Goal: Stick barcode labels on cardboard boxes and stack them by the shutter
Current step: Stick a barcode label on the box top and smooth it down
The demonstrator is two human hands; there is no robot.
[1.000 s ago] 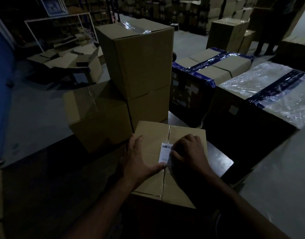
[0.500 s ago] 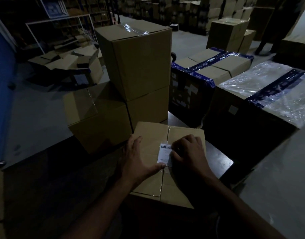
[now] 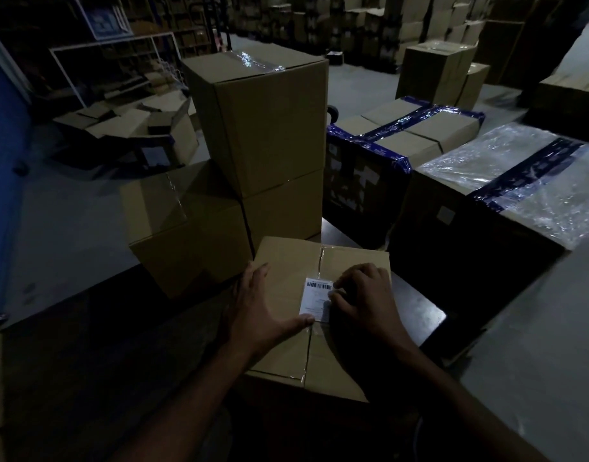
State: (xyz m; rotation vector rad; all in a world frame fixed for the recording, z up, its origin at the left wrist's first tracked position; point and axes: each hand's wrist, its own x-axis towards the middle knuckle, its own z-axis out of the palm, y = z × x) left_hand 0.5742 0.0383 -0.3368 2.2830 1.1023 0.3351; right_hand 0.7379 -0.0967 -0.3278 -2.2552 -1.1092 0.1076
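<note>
The right hand (image 3: 366, 300) is pressing curled fingertips onto the right edge of one barcode label (image 3: 316, 299), pinching nothing that can be made out. The left hand (image 3: 258, 311) is lying flat and spread, its thumb touching the label's lower corner. The label is sitting on the taped seam of the nearest cardboard box (image 3: 286, 261). Three stacked boxes (image 3: 253, 135) are standing just beyond.
</note>
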